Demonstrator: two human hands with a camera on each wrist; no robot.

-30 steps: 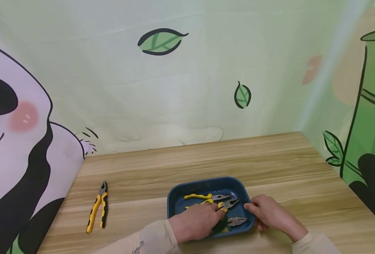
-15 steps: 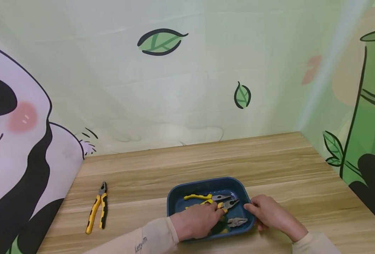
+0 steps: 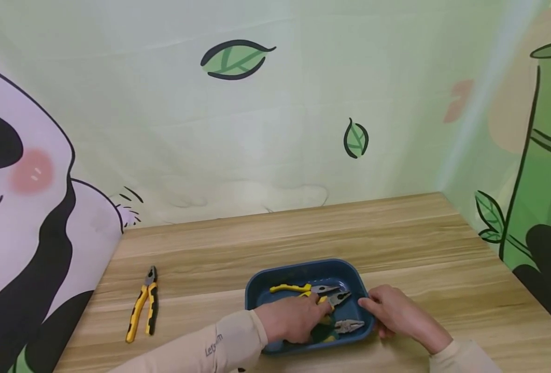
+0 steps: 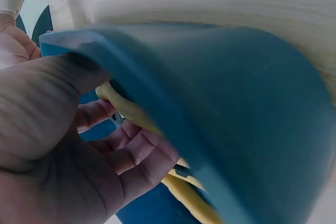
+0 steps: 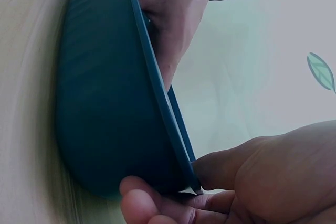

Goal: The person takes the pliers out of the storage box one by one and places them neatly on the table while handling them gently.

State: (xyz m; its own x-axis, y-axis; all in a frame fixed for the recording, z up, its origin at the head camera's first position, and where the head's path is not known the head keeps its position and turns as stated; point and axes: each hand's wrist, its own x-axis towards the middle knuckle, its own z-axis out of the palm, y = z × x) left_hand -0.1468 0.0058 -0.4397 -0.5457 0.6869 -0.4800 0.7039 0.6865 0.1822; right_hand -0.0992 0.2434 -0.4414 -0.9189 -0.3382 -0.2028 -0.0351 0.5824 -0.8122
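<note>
A dark blue tray [image 3: 298, 268] holds several pliers with yellow handles. My left hand [image 3: 296, 318] reaches down into it; in the left wrist view, the thumb and fingers curl around a yellow plier handle [image 4: 128, 109]. The grey jaws of a pair of pliers [image 3: 339, 299] show just past these fingers. Behind lie long-nose pliers [image 3: 298, 288], and nearer the front right another plier head [image 3: 349, 326]; some handles are hidden under the hand. At the tray's right end, my right hand [image 3: 396, 312] pinches the rim, thumb on top and fingers against the outer wall [image 5: 113, 93].
One pair of pliers with yellow and black handles [image 3: 151, 284] lies on the wooden table [image 3: 266, 233], left of the tray. A printed fabric backdrop [image 3: 298, 155] with pandas and leaves rises behind the table and at both sides.
My left hand has shifted slightly to the right within the tray, its sleeve following. My right hand stays on the rim, and the tray and the pliers on the table look unmoved.
</note>
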